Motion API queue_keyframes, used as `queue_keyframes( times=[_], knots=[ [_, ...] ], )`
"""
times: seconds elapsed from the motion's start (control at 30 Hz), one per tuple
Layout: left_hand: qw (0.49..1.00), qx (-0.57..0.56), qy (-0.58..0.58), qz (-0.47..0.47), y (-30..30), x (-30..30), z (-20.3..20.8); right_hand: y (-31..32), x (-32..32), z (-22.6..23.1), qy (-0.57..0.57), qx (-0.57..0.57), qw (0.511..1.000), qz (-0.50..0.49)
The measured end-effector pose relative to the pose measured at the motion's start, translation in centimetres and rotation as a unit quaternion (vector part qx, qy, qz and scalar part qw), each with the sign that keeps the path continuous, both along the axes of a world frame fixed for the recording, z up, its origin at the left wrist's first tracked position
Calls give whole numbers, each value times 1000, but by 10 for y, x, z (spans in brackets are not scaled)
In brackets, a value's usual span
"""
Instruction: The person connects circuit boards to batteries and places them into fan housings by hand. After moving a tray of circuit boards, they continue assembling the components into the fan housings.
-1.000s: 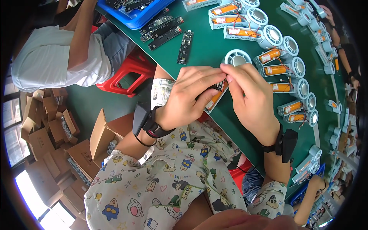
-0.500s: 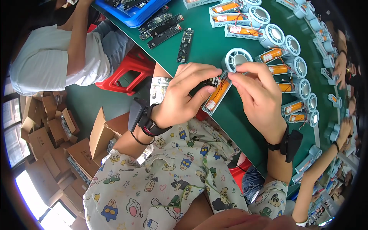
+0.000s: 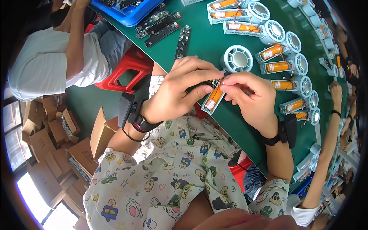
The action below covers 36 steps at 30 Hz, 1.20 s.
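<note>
A light-blue handheld fan lies in front of me, its round head [image 3: 237,58] at the far end. In its uncovered handle [image 3: 209,111] sits an orange battery cell [image 3: 214,99]. My left hand [image 3: 178,86] is closed on a dark circuit board [image 3: 212,82], pinching it between thumb and fingers beside the handle; most of the board is hidden. My right hand [image 3: 253,101] pinches thumb and forefinger together just over the handle, close to the board. Whatever is between those fingertips is too small to make out.
Several loose circuit boards [image 3: 183,42] lie on the green table [image 3: 203,42] at far left, near a blue tray [image 3: 132,17]. Rows of opened fans [image 3: 278,67] line the right. Another person's arm [image 3: 326,153] reaches in there. Cardboard boxes [image 3: 82,155] and a red stool [image 3: 124,73] stand left.
My right hand has drawn down from the fan head's edge to the handle, its fingertips now pinched beside the board. My left hand still grips the board. The other person's arm has reached farther.
</note>
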<state>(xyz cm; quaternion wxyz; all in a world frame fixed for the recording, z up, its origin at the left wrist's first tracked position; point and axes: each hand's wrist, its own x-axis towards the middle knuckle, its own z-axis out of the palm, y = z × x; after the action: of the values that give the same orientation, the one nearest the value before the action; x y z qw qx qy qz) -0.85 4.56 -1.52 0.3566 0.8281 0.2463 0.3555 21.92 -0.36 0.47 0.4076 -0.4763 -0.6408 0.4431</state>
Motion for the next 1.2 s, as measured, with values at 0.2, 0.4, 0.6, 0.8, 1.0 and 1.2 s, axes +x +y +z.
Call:
queue_keyframes(
  times=[0.2, 0.4, 0.6, 0.8, 1.0, 1.2],
  knots=[
    [999, -28, -3, -19, 2, 2, 0, -1, -1, 3, 58, -56, 997, 6],
    [999, -24, 5, -42, 5, 0, 0, -1, 0, 4, 33, -42, 999, 2],
    [999, 29, 28, -28, 5, 3, 2, 0, 2, 5, 24, -41, 999, 14],
    [978, 170, 109, 48, -7, 7, 13, -1, 4, 11, 34, -41, 998, 21],
    [963, 223, 119, 93, -15, 14, 9, -4, 3, 2, 42, -31, 998, -18],
    [995, 26, 45, 84, -10, 13, 12, -4, -2, 29, -147, 71, 985, -58]
  ],
)
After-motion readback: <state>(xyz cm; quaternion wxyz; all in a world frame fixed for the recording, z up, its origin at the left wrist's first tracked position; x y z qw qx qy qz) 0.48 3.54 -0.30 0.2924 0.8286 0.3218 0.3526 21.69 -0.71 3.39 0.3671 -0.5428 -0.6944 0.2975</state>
